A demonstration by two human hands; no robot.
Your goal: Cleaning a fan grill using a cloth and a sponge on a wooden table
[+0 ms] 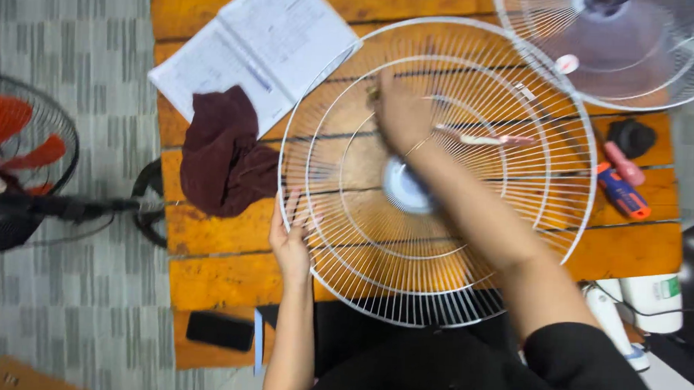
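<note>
Between hands: white fan grille (pixel 438 221); left hand (pixel 290 243) grips rim, right hand (pixel 400 112) seemingly pinches wires.

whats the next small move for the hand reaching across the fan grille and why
Probably a short sweep along the wires toward the rim. The right hand is pressed on the white fan grille near its far edge, blurred, while the left hand steadies the near rim. Whether it holds anything cannot be told; the maroon cloth lies beside the grille.
</note>
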